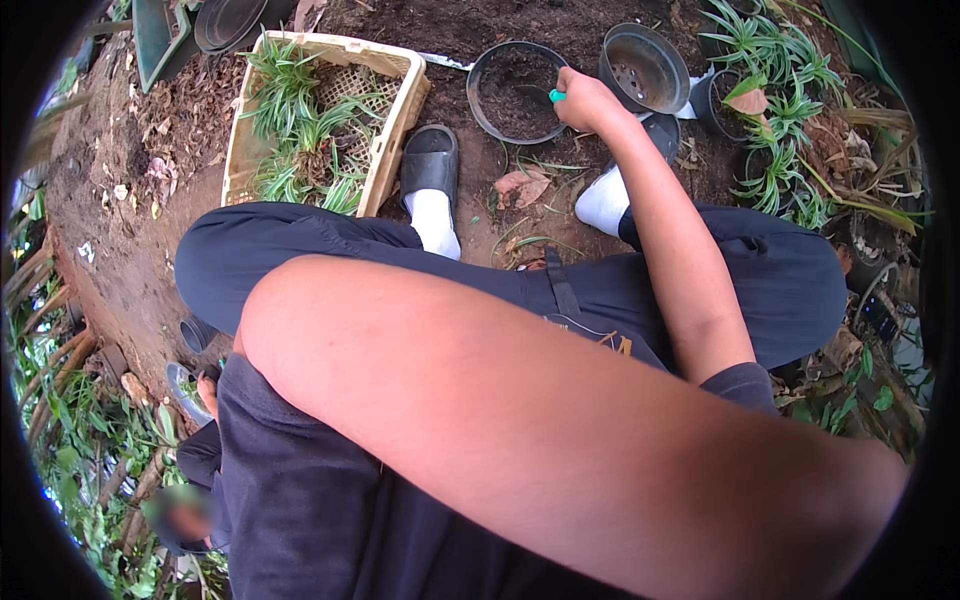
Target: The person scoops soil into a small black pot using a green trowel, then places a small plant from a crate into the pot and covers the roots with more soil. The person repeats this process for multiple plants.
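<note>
My right hand (587,101) is closed around the green handle (556,96) of a small hand tool. Its dark blade, partly hidden, dips into the soil (517,79) in a round black plastic pot (480,115). Just right of it, a second black pot (643,67) tilts, showing drain holes in its bottom. My left forearm (480,360) crosses the picture close to the camera; my left hand is out of view. Left of my feet, a cream plastic crate (401,135) holds spider plants (289,82) with green and white striped leaves.
More spider plants (787,112) grow at the right, beside a dark pot (703,101). A dry leaf (523,186) lies on the soil between my slippered feet. At lower left, another person's hand (207,394) is at a pot (180,379). Stacked dark pots (229,22) stand behind the crate.
</note>
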A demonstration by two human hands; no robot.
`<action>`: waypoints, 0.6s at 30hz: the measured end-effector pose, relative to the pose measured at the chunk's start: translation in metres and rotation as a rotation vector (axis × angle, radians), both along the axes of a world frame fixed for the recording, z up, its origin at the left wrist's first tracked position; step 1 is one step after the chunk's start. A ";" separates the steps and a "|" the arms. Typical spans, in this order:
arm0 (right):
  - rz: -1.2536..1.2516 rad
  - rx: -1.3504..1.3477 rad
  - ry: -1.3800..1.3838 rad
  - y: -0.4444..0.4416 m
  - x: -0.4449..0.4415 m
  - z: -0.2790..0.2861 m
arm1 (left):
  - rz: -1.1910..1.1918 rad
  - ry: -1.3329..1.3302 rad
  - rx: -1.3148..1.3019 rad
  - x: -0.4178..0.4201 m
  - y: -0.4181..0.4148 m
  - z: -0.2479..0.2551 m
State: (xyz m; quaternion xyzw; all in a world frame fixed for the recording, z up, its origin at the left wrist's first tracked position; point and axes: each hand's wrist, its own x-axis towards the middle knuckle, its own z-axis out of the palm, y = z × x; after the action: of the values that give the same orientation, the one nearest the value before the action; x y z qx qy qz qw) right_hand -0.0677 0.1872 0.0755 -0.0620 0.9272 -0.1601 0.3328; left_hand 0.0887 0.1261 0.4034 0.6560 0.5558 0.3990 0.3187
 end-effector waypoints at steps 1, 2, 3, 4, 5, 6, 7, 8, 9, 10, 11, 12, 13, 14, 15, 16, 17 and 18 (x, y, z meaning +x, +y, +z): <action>0.000 0.011 -0.013 -0.001 -0.001 0.000 | -0.020 -0.010 -0.007 0.003 -0.001 -0.002; 0.000 0.022 -0.025 -0.001 -0.001 0.000 | -0.032 -0.021 -0.019 0.005 -0.002 -0.005; -0.006 0.015 -0.017 0.000 -0.002 -0.002 | -0.045 -0.025 -0.029 0.006 -0.003 -0.007; -0.011 0.008 -0.008 0.001 -0.001 -0.004 | -0.060 -0.027 -0.037 0.007 -0.004 -0.009; -0.017 0.001 0.001 0.002 -0.001 -0.006 | -0.070 -0.033 -0.045 0.009 -0.005 -0.010; -0.013 0.007 -0.001 0.001 -0.001 -0.005 | -0.077 -0.040 -0.053 0.011 -0.005 -0.012; -0.010 0.014 -0.003 0.002 -0.002 -0.003 | -0.090 -0.054 -0.060 0.012 -0.005 -0.014; -0.006 0.021 -0.005 0.001 -0.002 -0.001 | -0.096 -0.052 -0.068 0.013 -0.005 -0.016; -0.009 0.023 -0.003 0.001 -0.002 -0.001 | -0.101 -0.057 -0.079 0.015 -0.006 -0.017; -0.012 0.025 0.000 0.001 -0.002 0.000 | -0.109 -0.061 -0.084 0.016 -0.007 -0.018; -0.015 0.027 0.002 0.001 -0.001 0.000 | -0.113 -0.065 -0.093 0.017 -0.009 -0.020; -0.018 0.020 0.001 0.001 -0.001 0.001 | -0.114 -0.069 -0.097 0.018 -0.010 -0.021; -0.020 0.013 -0.001 0.000 0.000 0.002 | -0.118 -0.071 -0.100 0.020 -0.011 -0.022; -0.021 0.006 -0.003 -0.001 0.001 0.003 | -0.117 -0.073 -0.104 0.021 -0.012 -0.022; -0.017 -0.001 0.006 -0.001 0.002 0.001 | -0.121 -0.079 -0.105 0.022 -0.013 -0.023; -0.010 -0.008 0.013 0.000 0.001 -0.002 | -0.125 -0.079 -0.108 0.024 -0.013 -0.023; -0.003 -0.015 0.021 0.001 0.000 -0.005 | -0.130 -0.086 -0.105 0.026 -0.013 -0.022; 0.022 -0.016 0.042 0.001 0.000 -0.004 | -0.129 -0.092 -0.106 0.028 -0.013 -0.022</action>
State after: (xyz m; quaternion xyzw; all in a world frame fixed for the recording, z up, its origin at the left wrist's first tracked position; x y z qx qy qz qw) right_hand -0.0676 0.1881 0.0714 -0.0783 0.9321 -0.1623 0.3143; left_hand 0.1165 0.1136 0.3816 0.6537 0.5175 0.3772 0.4033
